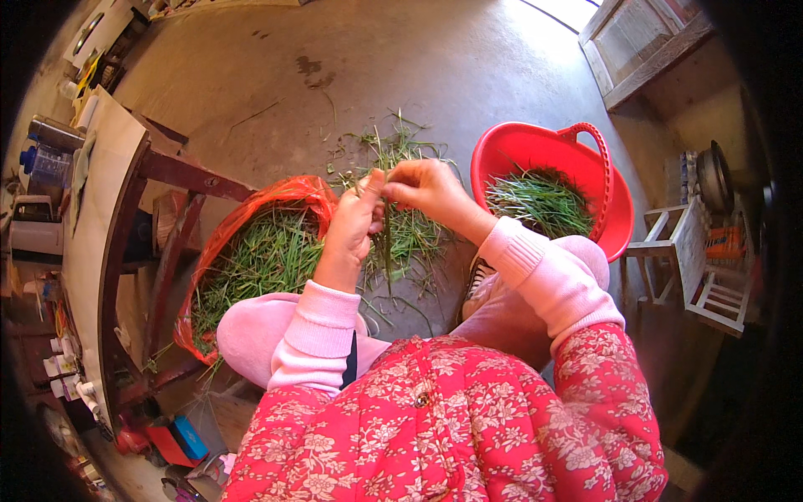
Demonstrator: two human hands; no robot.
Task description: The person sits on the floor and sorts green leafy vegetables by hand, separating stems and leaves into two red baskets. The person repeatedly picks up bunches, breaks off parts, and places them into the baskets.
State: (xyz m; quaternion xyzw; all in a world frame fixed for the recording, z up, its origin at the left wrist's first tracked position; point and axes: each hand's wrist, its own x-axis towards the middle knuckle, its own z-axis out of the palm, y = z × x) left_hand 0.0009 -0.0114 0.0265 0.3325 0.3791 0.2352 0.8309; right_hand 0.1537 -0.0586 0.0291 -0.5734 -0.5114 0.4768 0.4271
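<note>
My left hand [356, 221] and my right hand [429, 187] meet above the floor in front of my knees. Between them are a few thin green stalks [386, 251], pinched in the fingers of both hands and hanging downward. Beneath my hands, loose grass [417, 241] lies scattered over the concrete. To the left, an orange-red plastic bag [216, 254] gapes wide, full of cut grass [263, 257]. On the right a red plastic basket [521, 141] with a looped handle holds a bundle of green blades [539, 201].
A wooden table [94, 270] with dark red legs stands close on the left, bearing a water jug [50, 164] and bottles. Small white stools [671, 251] are at the right, below a wooden door [646, 47]. Damp stains [310, 66] mark the concrete floor ahead.
</note>
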